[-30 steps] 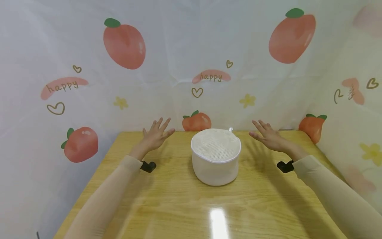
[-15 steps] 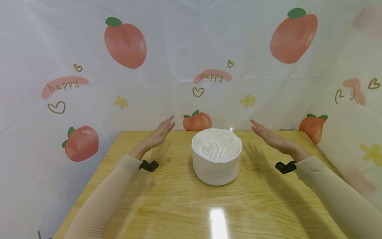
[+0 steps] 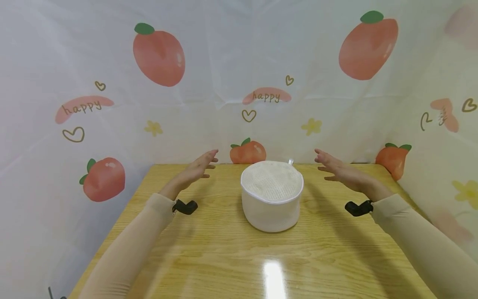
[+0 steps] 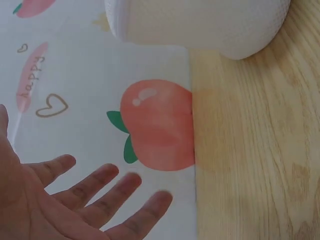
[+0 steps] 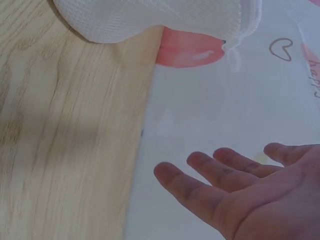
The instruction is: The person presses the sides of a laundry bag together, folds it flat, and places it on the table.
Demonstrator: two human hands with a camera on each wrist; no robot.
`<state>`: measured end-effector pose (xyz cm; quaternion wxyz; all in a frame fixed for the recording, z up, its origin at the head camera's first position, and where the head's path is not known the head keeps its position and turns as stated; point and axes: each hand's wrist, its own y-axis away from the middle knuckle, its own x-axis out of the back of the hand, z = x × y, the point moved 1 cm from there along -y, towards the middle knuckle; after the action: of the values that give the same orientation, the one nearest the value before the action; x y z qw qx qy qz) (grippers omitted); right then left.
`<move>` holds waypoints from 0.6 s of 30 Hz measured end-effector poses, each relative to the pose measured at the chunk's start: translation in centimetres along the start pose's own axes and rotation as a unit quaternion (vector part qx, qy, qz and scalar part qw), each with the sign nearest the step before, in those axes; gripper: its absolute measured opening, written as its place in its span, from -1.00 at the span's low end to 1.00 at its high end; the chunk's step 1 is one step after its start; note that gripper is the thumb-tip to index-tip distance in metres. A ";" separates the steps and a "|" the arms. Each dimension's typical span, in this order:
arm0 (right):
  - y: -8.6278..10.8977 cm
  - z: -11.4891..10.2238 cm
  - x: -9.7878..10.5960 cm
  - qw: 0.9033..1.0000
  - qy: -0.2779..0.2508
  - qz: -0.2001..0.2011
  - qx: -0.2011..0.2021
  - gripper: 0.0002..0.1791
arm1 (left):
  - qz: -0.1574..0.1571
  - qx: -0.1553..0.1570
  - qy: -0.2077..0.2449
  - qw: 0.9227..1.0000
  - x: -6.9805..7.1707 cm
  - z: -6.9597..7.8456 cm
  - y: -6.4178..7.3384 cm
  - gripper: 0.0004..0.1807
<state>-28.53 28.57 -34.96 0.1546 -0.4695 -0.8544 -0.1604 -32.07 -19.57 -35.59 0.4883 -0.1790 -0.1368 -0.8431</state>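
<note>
White mesh bag [image 3: 270,214] upright on wood counter [image 3: 209,249], between left hand [image 3: 192,171] and right hand [image 3: 345,173], clear of both. Hands raised, fingers spread. Mesh top covers the bag; contents can't tell. Small tab [image 3: 291,161] at back rim. Black device [image 3: 186,207] on left wrist, black mount [image 3: 358,208] on right. Fruit-print sheet [image 3: 220,62] behind counter, also along the sides.

- The left hand [image 3: 192,171], half a second ago with fingers together, now has them apart.
- The right hand [image 3: 345,173] likewise.
</note>
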 end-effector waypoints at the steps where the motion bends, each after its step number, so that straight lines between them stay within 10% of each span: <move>1: 0.0 0.0 0.0 1.000 -0.005 0.000 -0.002 -0.25 | -0.001 -0.001 0.005 1.000 0.0 0.0 0.1 -0.26; 18: -0.2 -0.4 -0.1 0.997 -0.079 -0.004 -0.025 -0.17 | -0.027 0.024 0.127 0.991 -0.8 0.5 0.0 -0.20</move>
<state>-28.57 28.26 -34.70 0.0740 -0.4815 -0.8612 -0.1450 -31.63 -18.77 -35.45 0.4831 -0.0550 -0.0982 -0.8683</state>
